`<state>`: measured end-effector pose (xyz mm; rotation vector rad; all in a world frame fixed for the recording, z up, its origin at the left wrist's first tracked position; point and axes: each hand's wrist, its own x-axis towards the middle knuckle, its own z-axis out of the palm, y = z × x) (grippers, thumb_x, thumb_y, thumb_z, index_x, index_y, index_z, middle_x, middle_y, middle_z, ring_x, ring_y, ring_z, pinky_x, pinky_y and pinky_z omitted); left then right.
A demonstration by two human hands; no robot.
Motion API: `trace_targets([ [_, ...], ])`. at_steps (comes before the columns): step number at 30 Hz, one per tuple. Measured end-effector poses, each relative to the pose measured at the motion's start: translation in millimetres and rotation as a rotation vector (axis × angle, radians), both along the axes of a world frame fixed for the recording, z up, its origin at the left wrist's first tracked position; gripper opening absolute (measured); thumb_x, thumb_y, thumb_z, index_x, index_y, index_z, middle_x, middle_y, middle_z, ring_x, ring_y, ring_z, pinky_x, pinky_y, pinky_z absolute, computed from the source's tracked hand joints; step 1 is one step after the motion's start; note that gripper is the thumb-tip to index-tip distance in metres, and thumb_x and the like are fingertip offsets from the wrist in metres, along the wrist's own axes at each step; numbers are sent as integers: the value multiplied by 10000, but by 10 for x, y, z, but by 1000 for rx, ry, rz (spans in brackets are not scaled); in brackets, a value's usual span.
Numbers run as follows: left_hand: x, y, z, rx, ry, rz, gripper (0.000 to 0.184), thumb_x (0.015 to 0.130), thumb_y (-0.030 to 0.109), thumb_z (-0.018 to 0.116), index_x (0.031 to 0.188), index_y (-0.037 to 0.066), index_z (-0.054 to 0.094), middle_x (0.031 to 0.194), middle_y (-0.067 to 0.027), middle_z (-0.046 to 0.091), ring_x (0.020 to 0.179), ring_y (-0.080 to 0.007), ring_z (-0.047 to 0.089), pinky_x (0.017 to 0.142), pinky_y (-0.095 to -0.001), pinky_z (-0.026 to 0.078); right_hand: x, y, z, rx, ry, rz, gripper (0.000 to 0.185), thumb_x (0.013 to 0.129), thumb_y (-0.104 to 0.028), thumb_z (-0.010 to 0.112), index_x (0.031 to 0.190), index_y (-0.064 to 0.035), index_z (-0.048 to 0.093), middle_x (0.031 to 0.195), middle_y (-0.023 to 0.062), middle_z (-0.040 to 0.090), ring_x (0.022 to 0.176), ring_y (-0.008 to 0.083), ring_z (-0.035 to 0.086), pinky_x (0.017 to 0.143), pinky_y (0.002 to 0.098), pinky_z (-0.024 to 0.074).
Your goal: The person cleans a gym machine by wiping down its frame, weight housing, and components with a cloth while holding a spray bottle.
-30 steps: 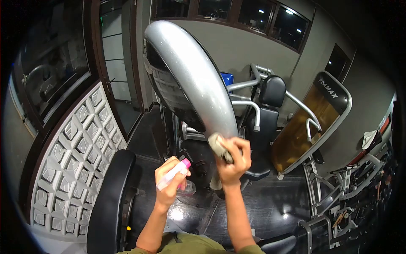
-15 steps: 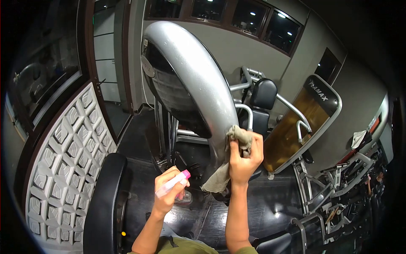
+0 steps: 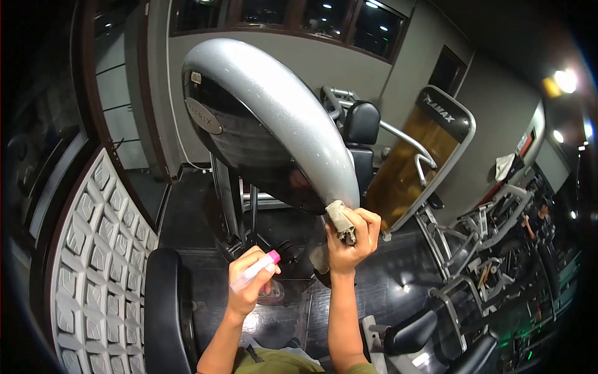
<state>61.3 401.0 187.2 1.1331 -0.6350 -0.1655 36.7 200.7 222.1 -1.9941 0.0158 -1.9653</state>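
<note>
The right hand (image 3: 354, 242) is clamped on a crumpled greenish-grey cloth (image 3: 339, 219), against the lower end of a curved, glossy silver machine cover (image 3: 280, 103) above it. The left hand (image 3: 248, 278) is wrapped around a pink-and-clear plastic spray bottle (image 3: 253, 273).

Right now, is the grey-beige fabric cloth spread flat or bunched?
Bunched: the cloth shows crumpled folds in the right hand, one end hanging.

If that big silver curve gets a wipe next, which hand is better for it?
Probably the right hand: it holds the cloth at the lower end of the silver curve. The left hand is away from the curve, busy gripping a pink-tipped spray bottle.
</note>
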Motion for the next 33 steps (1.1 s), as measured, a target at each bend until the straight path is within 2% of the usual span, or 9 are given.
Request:
trace_targets([
  [3, 106, 85, -14, -5, 32, -53, 248, 897, 177, 636, 761, -30, 657, 687, -44, 543, 471, -76, 501, 481, -226, 376, -29, 4, -274, -5, -22, -122, 357, 626, -88, 851, 960, -148, 741, 883, 57, 592, 725, 238, 583, 622, 360, 472],
  [5, 206, 159, -86, 20, 11, -96, 276, 889, 206, 636, 767, -41, 648, 732, -60, 553, 473, -101, 521, 467, -238, 398, -86, -113, -745, -19, 52, -115, 296, 696, -67, 779, 972, -172, 749, 892, 61, 586, 743, 253, 592, 619, 370, 481],
  [8, 325, 295, -87, 50, 1, -142, 306, 882, 233, 637, 770, -52, 639, 773, -77, 561, 472, -126, 539, 455, -251, 420, -190, -246, -1274, 3, 292, -221, 399, 605, -48, 729, 973, -198, 765, 934, 45, 581, 772, 248, 585, 627, 381, 502],
  [12, 465, 340, -141, 37, 21, -183, 272, 889, 194, 633, 764, -48, 647, 720, -64, 549, 466, -104, 521, 469, -238, 397, -179, -163, -1019, -114, 275, -323, 391, 571, -52, 721, 925, -204, 787, 892, 15, 579, 736, 219, 571, 595, 341, 487],
  [15, 554, 330, -144, 35, 10, -222, 246, 897, 164, 632, 765, -42, 658, 686, -51, 548, 469, -81, 504, 483, -228, 372, -83, 28, -624, -144, 184, -332, 324, 555, -64, 747, 865, -152, 777, 838, 32, 585, 703, 227, 575, 574, 335, 464],
  [18, 595, 308, -132, 42, 36, -272, 246, 897, 166, 633, 765, -40, 659, 698, -57, 559, 466, -82, 495, 491, -233, 376, 15, 182, -422, -124, 106, -357, 340, 567, -65, 774, 894, -156, 784, 850, 27, 584, 701, 217, 570, 576, 330, 463],
  [20, 643, 286, -161, 47, 58, -308, 244, 895, 167, 634, 766, -39, 659, 708, -62, 567, 463, -83, 487, 496, -235, 379, 24, 214, -464, -94, 93, -371, 368, 562, -64, 768, 915, -170, 789, 864, 18, 582, 704, 214, 562, 579, 329, 467],
  [26, 712, 327, -174, 74, 19, -391, 245, 902, 179, 630, 768, -23, 667, 624, -43, 568, 486, -88, 499, 538, -242, 395, -150, 104, -1109, 118, 173, -495, 361, 549, -6, 769, 882, -144, 757, 889, 43, 601, 753, 249, 613, 642, 363, 509],
  [33, 774, 327, -189, 85, -3, -419, 248, 908, 182, 635, 773, -23, 668, 633, -41, 553, 491, -84, 502, 522, -241, 392, -75, 119, -528, -61, 61, -450, 348, 595, 36, 756, 913, -97, 701, 913, 54, 657, 766, 267, 621, 680, 372, 506],
])
